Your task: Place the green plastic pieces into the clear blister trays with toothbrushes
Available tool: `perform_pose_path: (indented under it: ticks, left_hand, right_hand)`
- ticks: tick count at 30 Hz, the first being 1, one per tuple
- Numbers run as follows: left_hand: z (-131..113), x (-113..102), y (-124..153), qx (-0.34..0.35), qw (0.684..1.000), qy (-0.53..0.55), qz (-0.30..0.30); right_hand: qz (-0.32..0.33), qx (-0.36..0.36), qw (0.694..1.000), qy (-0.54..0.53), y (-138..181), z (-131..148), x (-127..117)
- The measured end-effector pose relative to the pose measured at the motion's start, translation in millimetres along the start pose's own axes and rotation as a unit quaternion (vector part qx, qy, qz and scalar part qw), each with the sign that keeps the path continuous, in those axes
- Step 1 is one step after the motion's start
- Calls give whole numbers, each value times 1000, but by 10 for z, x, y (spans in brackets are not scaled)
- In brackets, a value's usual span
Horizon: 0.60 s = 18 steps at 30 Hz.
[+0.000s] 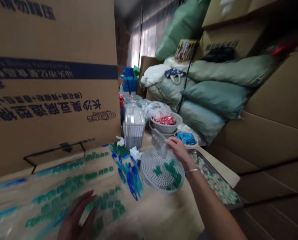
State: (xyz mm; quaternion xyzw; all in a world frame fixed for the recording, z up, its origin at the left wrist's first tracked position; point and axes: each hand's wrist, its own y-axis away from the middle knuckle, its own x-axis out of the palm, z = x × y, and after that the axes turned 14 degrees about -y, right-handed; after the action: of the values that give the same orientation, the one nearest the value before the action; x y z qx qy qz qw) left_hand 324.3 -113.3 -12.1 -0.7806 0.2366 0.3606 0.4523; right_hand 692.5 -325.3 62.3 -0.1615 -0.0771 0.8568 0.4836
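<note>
My right hand point(177, 148) reaches forward over a white perforated basket point(149, 166) and pinches a small clear plastic bag point(159, 142) above it. Several green pieces point(172, 170) lie in the basket. My left hand point(76, 216) rests low at the front, fingers stretched out flat on clear bags of green pieces point(71, 186) spread over the table. The hand is blurred. Blue plastic pieces point(131, 176) lie between the bags and the basket.
A large printed cardboard box point(51, 76) stands at the left. Behind the basket are a stack of clear bags point(134, 128), a bowl of red packets point(166, 121) and blue packets point(186, 137). A metal tray point(235, 198) of pale pieces lies at right. Sacks and boxes are piled behind.
</note>
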Motion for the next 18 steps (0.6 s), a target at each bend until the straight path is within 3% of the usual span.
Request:
perform_pose_path:
  ticks: [2,5,8,10,12,14,18]
  left_hand:
    - [-281,75,1,40,998,20,52]
    - [-667,166,12,100,985,30,136]
    - [-1006,282,31,191,950,48,242]
    - [-1198,409,40,263,913,60,306]
    - [-1349,575,46,326,874,66,355]
    - [-1447,749,48,367,847,67,379]
    - [-1504,1012,-6,415,832,75,360]
  right_hand:
    - [26,-19,999,-20,601,281,-237]
    - [149,-22,988,39,1564,581,-452]
    - [308,-24,945,110,2373,478,-420]
    - [359,-60,912,189,2711,249,-316]
    - [337,-86,895,280,2865,47,-224]
    - [321,-67,889,319,2859,-50,-179]
    - [277,-12,922,272,2609,-97,-138]
